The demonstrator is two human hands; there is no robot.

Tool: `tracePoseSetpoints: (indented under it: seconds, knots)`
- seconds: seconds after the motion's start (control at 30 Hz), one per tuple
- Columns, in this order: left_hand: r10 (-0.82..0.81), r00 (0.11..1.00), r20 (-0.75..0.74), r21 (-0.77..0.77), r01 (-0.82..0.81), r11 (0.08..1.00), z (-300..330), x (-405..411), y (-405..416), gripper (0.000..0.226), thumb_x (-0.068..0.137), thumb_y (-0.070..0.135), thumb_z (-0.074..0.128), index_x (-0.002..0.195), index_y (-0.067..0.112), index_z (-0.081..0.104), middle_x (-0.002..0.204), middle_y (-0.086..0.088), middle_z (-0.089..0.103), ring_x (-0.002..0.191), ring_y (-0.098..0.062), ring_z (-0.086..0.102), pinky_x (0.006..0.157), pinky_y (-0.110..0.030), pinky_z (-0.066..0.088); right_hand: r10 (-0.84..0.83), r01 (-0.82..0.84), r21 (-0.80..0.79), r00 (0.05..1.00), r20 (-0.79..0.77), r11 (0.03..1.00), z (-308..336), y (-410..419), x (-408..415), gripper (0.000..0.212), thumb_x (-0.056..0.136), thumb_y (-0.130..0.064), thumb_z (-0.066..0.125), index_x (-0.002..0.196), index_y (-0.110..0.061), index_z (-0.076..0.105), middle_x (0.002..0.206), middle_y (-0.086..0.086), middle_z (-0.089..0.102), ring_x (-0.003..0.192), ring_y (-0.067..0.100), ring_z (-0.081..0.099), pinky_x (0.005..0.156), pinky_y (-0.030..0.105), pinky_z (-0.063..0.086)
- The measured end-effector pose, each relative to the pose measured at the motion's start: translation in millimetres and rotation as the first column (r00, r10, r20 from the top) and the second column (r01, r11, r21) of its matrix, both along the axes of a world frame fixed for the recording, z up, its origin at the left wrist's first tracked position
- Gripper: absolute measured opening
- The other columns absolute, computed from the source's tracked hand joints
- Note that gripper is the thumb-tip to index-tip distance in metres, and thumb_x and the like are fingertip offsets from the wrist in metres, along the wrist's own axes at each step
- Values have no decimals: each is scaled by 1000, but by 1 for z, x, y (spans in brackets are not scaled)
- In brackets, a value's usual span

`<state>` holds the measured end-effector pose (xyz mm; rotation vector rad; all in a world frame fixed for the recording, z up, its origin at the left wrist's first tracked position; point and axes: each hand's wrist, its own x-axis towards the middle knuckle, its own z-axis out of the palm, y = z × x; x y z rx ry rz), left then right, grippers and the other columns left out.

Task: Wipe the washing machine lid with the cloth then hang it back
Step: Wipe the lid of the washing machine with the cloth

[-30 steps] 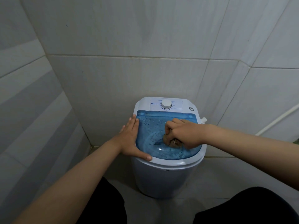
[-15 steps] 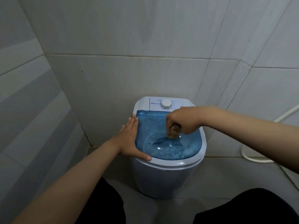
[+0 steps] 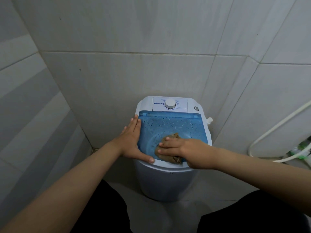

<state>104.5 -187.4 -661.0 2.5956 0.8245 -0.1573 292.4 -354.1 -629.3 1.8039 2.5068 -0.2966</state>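
A small white washing machine point(image 3: 165, 182) stands in the tiled corner, topped by a translucent blue lid point(image 3: 171, 125) dotted with water drops. My right hand point(image 3: 183, 151) presses a crumpled brown cloth point(image 3: 173, 137) flat against the lid's near edge, fingers spread over it. Part of the cloth is hidden under the hand. My left hand point(image 3: 133, 140) lies flat along the lid's left rim, fingers together and thumb stretched along the front edge, holding nothing.
A white control panel with a round dial point(image 3: 170, 103) sits behind the lid. Grey tiled walls close in at left and back. A white hose point(image 3: 276, 128) curves down the right wall to green items point(image 3: 303, 148) at the right edge. My dark-clothed knees flank the machine.
My right hand has swept the cloth from the lid's far middle back to its near edge and now lies flat over it. The left hand has stayed on the left rim.
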Motion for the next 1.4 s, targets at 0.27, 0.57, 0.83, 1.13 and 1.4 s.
tracePoseSetpoints:
  seconds: [0.27, 0.57, 0.83, 1.13, 1.4]
  knots:
    - [8, 1000, 14, 1, -8, 1000, -1, 0, 0, 162, 34, 93, 57, 144, 11, -29, 151, -2, -39, 140, -19, -30, 117, -47, -8, 2, -2, 32, 1000, 10, 999, -3, -21, 30, 80, 79, 8, 46, 143, -39, 31, 154, -15, 29, 145, 8, 20, 108, 37, 43]
    - [10, 1000, 30, 1, -10, 1000, -3, -2, 0, 160, 36, 91, 60, 144, 12, -29, 151, -2, -38, 141, -18, -29, 117, -48, -7, -101, 101, -7, 995, 3, 995, 6, -43, 59, 77, 78, 6, 44, 138, -41, 38, 150, -19, 36, 141, 1, 28, 110, 30, 41]
    - [11, 999, 42, -3, -11, 1000, -3, -1, 0, 160, 37, 90, 61, 144, 12, -29, 151, -1, -38, 141, -18, -29, 117, -48, -8, -557, 589, 8, 769, -313, 808, 36, -19, 48, 59, 74, 5, 48, 126, -24, 57, 119, -1, 65, 115, 23, 58, 93, 22, 46]
    - [11, 999, 41, -1, -11, 1000, -2, -1, 0, 159, 39, 88, 62, 144, 11, -29, 151, -1, -38, 140, -16, -29, 117, -46, -8, -590, 577, 131, 799, 117, 806, -6, -19, -17, 60, 78, 0, 52, 134, -10, 32, 133, 14, 47, 117, 35, 50, 90, 45, 50]
    - [14, 1000, 1, 12, -14, 1000, 1, 0, -1, 163, 33, 93, 56, 144, 9, -27, 151, -4, -37, 141, -19, -27, 118, -49, -5, -343, 324, 182, 935, 86, 928, -18, -50, -32, 71, 71, -1, 64, 137, -11, 41, 132, 15, 54, 116, 39, 56, 86, 44, 56]
